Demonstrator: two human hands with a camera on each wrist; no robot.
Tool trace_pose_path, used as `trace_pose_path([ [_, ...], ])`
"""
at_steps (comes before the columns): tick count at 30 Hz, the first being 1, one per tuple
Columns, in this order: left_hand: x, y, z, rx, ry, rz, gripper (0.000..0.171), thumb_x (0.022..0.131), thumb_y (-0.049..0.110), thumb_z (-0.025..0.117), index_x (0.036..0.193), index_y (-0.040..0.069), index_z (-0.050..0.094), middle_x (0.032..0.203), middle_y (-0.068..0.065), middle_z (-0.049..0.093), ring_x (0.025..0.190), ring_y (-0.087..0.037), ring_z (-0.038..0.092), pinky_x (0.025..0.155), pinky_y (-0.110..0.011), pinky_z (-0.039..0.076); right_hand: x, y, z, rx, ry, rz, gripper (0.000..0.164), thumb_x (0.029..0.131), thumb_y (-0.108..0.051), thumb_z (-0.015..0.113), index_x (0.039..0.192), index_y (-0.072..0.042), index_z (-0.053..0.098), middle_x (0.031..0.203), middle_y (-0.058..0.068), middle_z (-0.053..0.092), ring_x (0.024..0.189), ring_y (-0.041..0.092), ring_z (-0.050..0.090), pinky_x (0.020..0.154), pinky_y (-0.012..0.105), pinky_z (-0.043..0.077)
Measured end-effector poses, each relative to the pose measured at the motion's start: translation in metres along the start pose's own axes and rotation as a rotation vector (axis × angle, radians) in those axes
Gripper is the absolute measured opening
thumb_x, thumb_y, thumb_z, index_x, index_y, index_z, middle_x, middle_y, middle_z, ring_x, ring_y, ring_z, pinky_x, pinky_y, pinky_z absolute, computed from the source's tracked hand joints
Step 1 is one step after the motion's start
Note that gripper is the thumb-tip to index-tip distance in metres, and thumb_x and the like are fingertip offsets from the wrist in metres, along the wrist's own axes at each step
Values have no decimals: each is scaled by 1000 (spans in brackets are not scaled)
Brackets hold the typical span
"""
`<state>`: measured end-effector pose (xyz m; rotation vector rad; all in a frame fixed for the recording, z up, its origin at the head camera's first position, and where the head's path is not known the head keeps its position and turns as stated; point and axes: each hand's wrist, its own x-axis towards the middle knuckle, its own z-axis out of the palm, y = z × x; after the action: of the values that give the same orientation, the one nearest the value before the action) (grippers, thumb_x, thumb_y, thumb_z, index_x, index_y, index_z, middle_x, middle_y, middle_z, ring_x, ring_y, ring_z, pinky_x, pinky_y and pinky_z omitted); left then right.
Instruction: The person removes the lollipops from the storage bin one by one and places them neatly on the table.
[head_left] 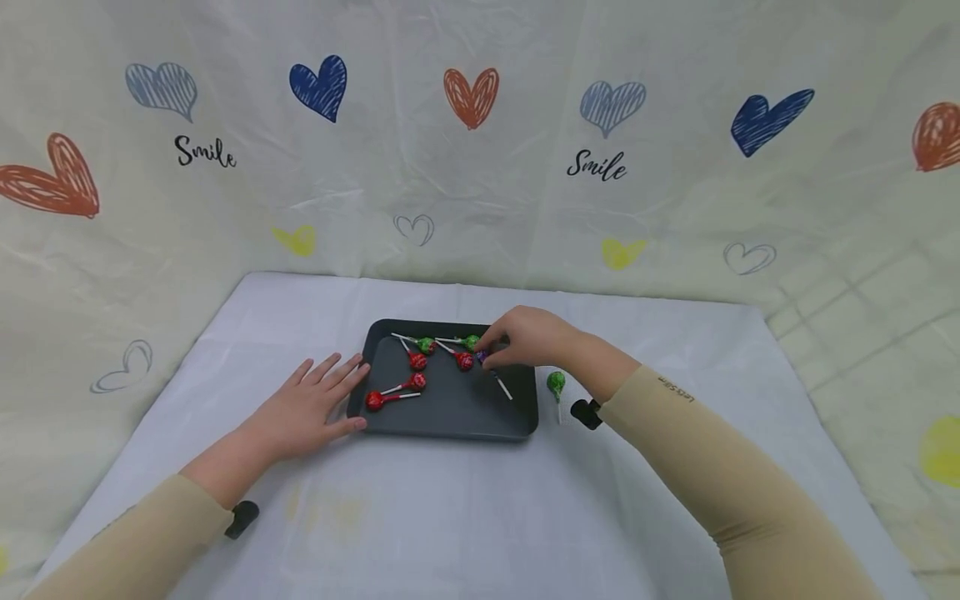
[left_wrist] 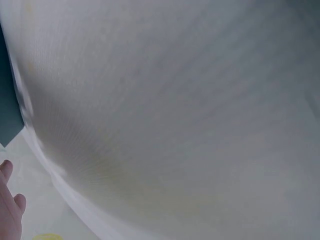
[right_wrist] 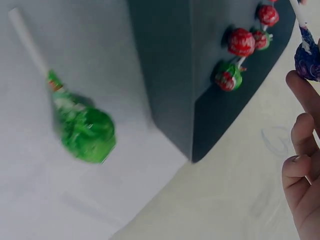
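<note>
A dark grey tray (head_left: 450, 423) lies on the white-covered table, with several lollipops in it. My right hand (head_left: 536, 337) is over its right part and pinches a purple-wrapped lollipop (right_wrist: 307, 62) by the candy end. In the head view that lollipop's white stick (head_left: 504, 387) slants down toward the tray floor. Fingers spread, my left hand (head_left: 309, 412) rests at the tray's left rim. Red lollipops (head_left: 374, 401) lie in the left half, while others with green in their wrappers (head_left: 426, 345) lie along the back.
Just right of the tray, a green lollipop (head_left: 556, 382) lies on the table, its stick toward the front. A pale sheet (head_left: 525, 192) printed with hearts hangs behind the table. Each wrist carries a small black camera, as on the right one (head_left: 586, 414).
</note>
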<state>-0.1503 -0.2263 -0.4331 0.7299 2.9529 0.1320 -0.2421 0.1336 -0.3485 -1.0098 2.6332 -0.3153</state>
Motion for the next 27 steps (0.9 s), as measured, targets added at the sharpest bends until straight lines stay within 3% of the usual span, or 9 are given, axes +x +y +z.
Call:
trace_pose_path([
  [10,0,-2,1,-10,-3,-3,87,92,64,55,159,18,24,165,-5,19,150,-37,14,118,-61,7,-41,43,-1,102,59,72,28,88,-34,76,115,-25,76,95,-15,71,79,10,58,67,31,49],
  [20,-2,-1,0,-19,3,0,86,92,62,57,159,18,24,165,-5,19,150,-37,14,118,-61,7,-82,84,8,152,77,179,32,87,-31,77,116,-17,76,99,-10,73,87,12,61,74,32,49],
  [27,0,-1,1,-16,9,5,86,92,62,56,159,17,25,165,-6,20,150,-38,15,118,-61,8,-93,99,17,144,51,267,33,87,-34,76,117,-20,76,101,-8,74,90,15,61,74,33,49],
])
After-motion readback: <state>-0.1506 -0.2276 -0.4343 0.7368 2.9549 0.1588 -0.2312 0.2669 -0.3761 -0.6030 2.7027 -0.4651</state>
